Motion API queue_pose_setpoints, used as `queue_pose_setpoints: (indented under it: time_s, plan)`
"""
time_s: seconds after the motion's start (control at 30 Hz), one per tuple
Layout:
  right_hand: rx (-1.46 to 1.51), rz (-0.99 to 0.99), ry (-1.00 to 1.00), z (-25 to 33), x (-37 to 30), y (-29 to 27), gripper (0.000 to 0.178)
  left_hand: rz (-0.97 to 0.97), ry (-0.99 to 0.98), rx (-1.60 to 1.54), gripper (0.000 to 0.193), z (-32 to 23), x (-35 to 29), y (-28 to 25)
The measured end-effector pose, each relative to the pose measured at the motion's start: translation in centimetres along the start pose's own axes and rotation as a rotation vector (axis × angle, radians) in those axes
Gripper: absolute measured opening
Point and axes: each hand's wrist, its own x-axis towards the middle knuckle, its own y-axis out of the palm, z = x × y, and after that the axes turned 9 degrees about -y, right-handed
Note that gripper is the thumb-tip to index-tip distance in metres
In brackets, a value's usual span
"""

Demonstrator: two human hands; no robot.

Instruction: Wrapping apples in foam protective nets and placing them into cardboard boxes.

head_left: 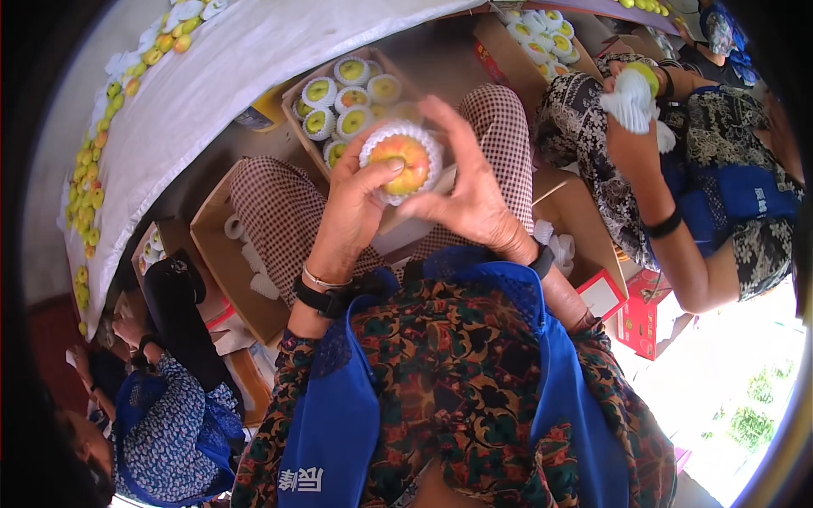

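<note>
A red and yellow apple (403, 162) sits in a white foam net sleeve (434, 149) in front of my lap. My left hand (349, 196) holds it from the left, with the thumb pressed on the apple's face. On the other side, my right hand (474, 205) has its fingers and thumb spread apart, slightly smeared by motion. Its thumb is close to the sleeve's lower right edge; I cannot tell whether it touches. Just beyond my hands, a cardboard box holds several green and reddish apples (351, 71) in the same kind of sleeves, partly hidden by my left hand.
Loose apples (87, 190) line the far left edge of a white cloth (195, 106). An open cardboard box (218, 222) with foam sleeves stands at my left knee, another (584, 212) at my right. Co-workers sit on both sides; the right one's hand holds a yellow-green fruit and foam sleeve (631, 103).
</note>
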Motion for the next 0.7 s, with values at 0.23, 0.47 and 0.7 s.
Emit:
queue_pose_setpoints:
  time_s: [0.23, 0.47, 0.7]
  plan:
    - [-0.241, 0.031, -0.019, -0.2, 0.2, 2.2, 0.108, -0.004, -0.065, 0.148, 0.056, 1.2, 0.3, -0.5]
    - [-0.285, 0.005, 0.023, -2.1, -0.5, 2.9, 0.090, -0.006, -0.086, 0.250, 0.054, 3.1, 1.5, -2.0]
    - [-0.383, 0.368, 0.055, -1.1, 0.6, 1.5, 0.091, -0.023, -0.208, 0.342, 0.067, 2.0, 0.9, -3.5]
